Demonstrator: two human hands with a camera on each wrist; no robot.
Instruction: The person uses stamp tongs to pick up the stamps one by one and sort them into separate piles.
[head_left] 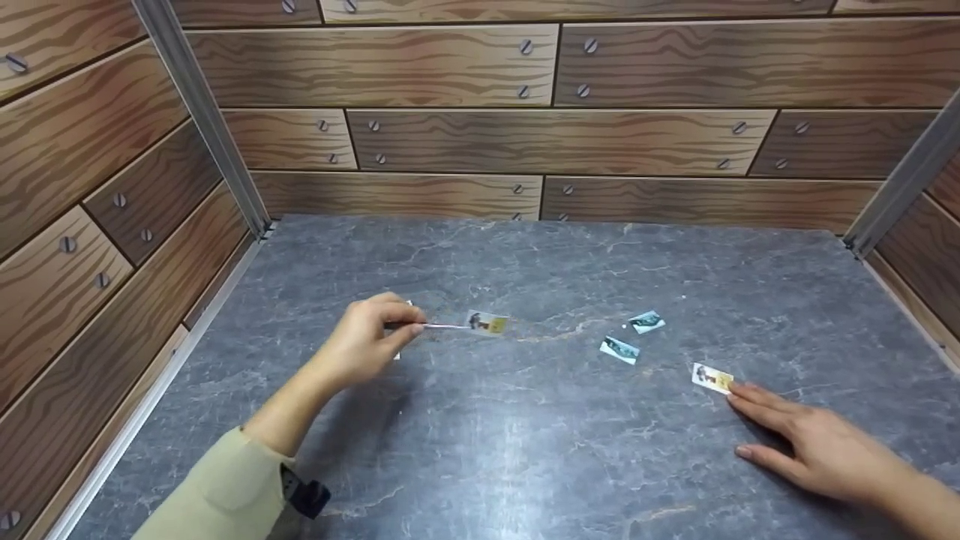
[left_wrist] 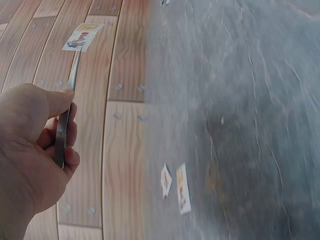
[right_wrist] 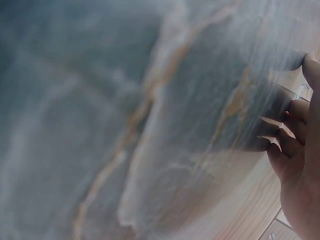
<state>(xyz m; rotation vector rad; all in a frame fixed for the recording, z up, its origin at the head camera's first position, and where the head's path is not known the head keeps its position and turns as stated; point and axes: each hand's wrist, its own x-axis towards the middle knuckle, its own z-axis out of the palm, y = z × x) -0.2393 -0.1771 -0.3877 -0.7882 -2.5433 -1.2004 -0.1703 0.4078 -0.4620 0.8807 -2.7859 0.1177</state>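
Observation:
My left hand (head_left: 367, 341) pinches a pair of metal tweezers (left_wrist: 64, 125) between thumb and fingers. At the tweezers' tips is a small postage stamp (head_left: 487, 323) with a yellow patch and a dark figure, held above the table. My right hand (head_left: 817, 442) lies low over the table at the right, fingers extended. Its fingertips are at the edge of a similar yellow-and-white stamp (head_left: 709, 377). In the right wrist view the fingers of the right hand (right_wrist: 295, 145) show at the right edge, and that stamp is not seen.
Two teal stamps, one nearer (head_left: 619, 350) and one farther (head_left: 646, 322), lie between the hands. The left wrist view shows a small white piece (left_wrist: 166, 181) beside a narrow-looking stamp (left_wrist: 183, 189) on the table. Wood-patterned walls (head_left: 442, 64) enclose the grey marbled tabletop (head_left: 487, 442).

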